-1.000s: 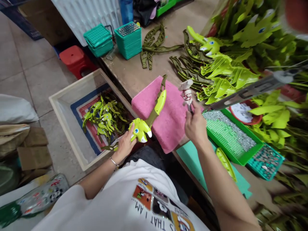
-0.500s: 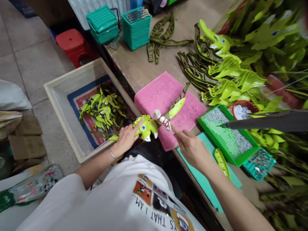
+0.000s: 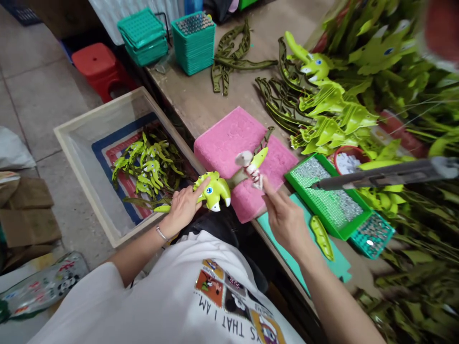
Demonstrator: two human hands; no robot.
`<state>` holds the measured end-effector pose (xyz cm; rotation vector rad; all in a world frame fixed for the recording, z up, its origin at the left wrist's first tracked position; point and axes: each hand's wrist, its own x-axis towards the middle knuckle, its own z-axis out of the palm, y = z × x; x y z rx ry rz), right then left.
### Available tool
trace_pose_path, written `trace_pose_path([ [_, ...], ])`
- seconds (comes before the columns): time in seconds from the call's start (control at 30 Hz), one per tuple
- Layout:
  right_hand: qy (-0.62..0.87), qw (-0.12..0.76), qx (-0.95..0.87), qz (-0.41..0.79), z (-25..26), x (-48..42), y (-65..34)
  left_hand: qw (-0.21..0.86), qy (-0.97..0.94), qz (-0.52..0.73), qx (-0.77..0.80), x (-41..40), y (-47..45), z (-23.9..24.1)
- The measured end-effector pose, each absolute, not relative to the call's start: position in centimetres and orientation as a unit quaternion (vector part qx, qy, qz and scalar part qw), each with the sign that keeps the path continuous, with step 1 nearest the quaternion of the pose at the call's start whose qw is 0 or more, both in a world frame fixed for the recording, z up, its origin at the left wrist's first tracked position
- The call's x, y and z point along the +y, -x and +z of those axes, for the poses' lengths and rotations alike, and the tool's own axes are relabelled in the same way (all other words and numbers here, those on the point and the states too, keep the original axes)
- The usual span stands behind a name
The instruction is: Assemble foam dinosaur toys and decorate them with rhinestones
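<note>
My left hand is closed around a lime-green plastic dinosaur toy with a blue eye and white horn tips. Its olive body and a lime piece at the far end reach over a pink block. My right hand grips a small hammer with a pale rounded head and a wrapped handle. Slightly blurred, the hammer head hovers over the toy's olive part; whether they touch is unclear. Fingers of my left hand lie along the dinosaur head, with the index finger stretched towards the eye.
At left stands a pale bin of similar toys. A green tray of small metal pieces lies right, beside a teal basket and a lime part. Teal baskets stand at the back. Olive strips and lime parts cover the far right.
The hammer has lifted away from the toy's olive part and moved slightly right. My left hand keeps its hold on the toy. The whole view has shifted a little.
</note>
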<state>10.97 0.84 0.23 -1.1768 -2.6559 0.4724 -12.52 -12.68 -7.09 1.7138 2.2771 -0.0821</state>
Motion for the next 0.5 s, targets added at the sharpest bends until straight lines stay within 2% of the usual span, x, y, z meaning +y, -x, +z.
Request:
trace_pose_path([
  [0.07, 0.410, 0.183, -0.881, 0.147, 1.1, 0.8, -11.8, 0.122, -0.601, -0.035, 0.789, -12.9, 12.7, -6.7],
  [0.13, 0.439, 0.225, -0.860, 0.128, 0.8, 0.6, -12.6, 0.094, -0.605, -0.047, 0.789, -13.1, 12.9, -6.1],
  [0.2, 0.471, 0.219, -0.845, 0.129, -0.7, 0.3, -13.0, 0.068, -0.609, -0.058, 0.788, -13.2, 13.0, -5.5],
  [0.33, 0.507, 0.131, -0.832, 0.181, -3.7, 0.8, -13.3, 0.054, -0.616, -0.081, 0.782, -12.9, 13.1, -4.6],
  [0.4, 0.519, 0.153, -0.823, 0.173, -4.0, 1.7, -13.1, 0.054, -0.618, -0.087, 0.779, -12.8, 13.3, -4.5],
  [0.5, 0.536, 0.236, -0.801, 0.127, -3.7, 3.5, -12.2, 0.056, -0.623, -0.068, 0.777, -12.8, 13.7, -5.0],
])
